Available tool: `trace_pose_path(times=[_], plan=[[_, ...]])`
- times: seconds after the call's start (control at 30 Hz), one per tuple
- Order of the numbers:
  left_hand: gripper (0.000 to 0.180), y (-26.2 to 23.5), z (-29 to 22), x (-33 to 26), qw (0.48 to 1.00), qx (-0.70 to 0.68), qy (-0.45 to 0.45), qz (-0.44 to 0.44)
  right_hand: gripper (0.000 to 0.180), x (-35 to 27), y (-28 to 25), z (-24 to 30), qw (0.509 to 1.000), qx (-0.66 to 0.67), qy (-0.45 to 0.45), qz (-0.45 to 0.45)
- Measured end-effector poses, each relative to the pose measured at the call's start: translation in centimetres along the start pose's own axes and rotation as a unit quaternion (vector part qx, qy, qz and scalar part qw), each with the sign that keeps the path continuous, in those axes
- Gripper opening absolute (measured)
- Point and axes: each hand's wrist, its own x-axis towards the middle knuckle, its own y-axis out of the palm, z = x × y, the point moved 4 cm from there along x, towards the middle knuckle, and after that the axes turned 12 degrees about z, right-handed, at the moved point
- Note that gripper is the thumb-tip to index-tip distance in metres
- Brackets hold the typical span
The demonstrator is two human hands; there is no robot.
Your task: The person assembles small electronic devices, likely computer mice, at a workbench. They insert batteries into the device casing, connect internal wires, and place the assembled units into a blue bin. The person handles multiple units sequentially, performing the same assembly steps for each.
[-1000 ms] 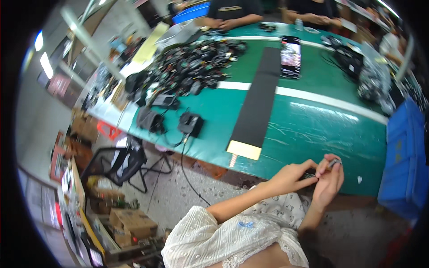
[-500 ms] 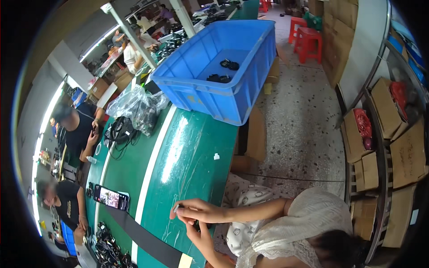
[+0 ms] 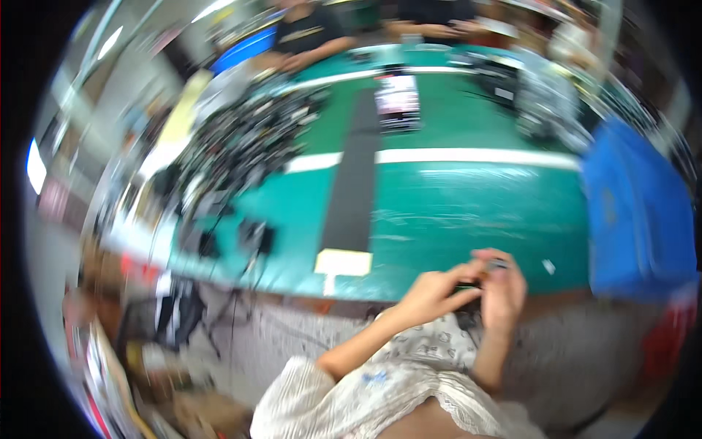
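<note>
My left hand and my right hand meet just below the near edge of the green table. Together they pinch a small dark object, too blurred to name. My forearms come up from a pale patterned garment at the bottom of the picture. The whole picture is smeared by motion.
A long black strip with a pale end tag runs across the table. A heap of black cables and adapters lies at the left, a blue bin at the right. Other people sit at the far side.
The view has swung back from the blue bin side to face the table and black strip. My two hands stay together on the small object.
</note>
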Motion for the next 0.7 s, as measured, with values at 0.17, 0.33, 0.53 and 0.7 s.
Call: trace_pose_path(times=[0.17, 0.33, 0.53, 0.7], plan=[[0.027, -1.4, -1.2, -1.5, 0.999, 0.006, -0.03, 0.009, 0.038, 0.1, 0.6, 0.2, 0.997, 0.0, -0.063, 0.044], [0.029, -2.1, -1.1, -2.4, 0.992, -0.093, -0.048, -0.07, 0.035, 0.3, 1.7, -0.1, 0.996, -0.064, -0.036, 0.054], [0.018, -2.4, -0.1, -0.9, 0.979, -0.173, -0.041, -0.098, 0.027, 1.2, 1.6, 1.4, 0.975, -0.207, -0.064, 0.04], [0.012, -3.0, 0.7, -0.3, 0.95, -0.234, -0.103, -0.182, 0.022, 1.8, 0.2, 2.1, 0.931, -0.356, -0.074, 0.025]])
